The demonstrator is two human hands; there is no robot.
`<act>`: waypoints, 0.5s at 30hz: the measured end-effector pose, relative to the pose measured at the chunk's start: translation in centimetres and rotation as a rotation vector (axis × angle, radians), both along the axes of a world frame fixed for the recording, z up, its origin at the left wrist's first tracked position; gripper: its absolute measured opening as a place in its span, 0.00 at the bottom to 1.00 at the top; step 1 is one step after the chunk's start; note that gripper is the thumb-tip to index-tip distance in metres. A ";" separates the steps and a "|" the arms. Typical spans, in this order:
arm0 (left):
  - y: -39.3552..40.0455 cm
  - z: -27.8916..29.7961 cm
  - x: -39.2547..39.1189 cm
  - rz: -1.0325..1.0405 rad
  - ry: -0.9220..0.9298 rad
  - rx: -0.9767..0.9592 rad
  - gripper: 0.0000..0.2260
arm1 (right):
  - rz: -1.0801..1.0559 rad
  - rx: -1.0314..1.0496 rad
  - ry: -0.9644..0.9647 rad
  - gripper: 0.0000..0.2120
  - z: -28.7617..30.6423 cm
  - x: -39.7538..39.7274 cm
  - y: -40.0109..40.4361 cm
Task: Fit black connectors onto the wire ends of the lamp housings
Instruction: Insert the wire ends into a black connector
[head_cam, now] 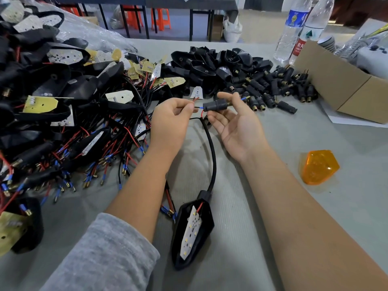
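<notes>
My left hand [171, 120] pinches the red wire [194, 100]; my right hand [235, 124] pinches the black connector [214, 105], other fingers relaxed. Loose connectors [279, 89] behind.

On the table [241, 259] a lamp housing [192, 234] lies nearest between the forearms, a heap of wired housings [63, 114] to its left, a pile of connectors [273, 87] behind, a cardboard box [344, 85] and bottles [302, 28] far right, and a lens [318, 166] right.
</notes>
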State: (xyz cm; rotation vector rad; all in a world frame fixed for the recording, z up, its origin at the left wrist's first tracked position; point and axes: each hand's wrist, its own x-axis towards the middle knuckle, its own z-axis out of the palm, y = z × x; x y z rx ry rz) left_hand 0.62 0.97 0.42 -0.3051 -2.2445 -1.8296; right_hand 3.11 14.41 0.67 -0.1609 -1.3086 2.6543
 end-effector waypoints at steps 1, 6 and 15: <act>-0.1 0.0 0.0 0.010 0.007 -0.012 0.06 | 0.004 0.009 0.005 0.11 0.0 0.0 0.0; 0.2 -0.2 0.0 0.038 0.059 -0.065 0.06 | 0.010 0.062 0.035 0.06 -0.1 0.1 -0.3; 0.7 -0.2 0.3 -0.017 0.012 0.038 0.04 | 0.020 0.021 0.026 0.06 0.0 0.2 -0.3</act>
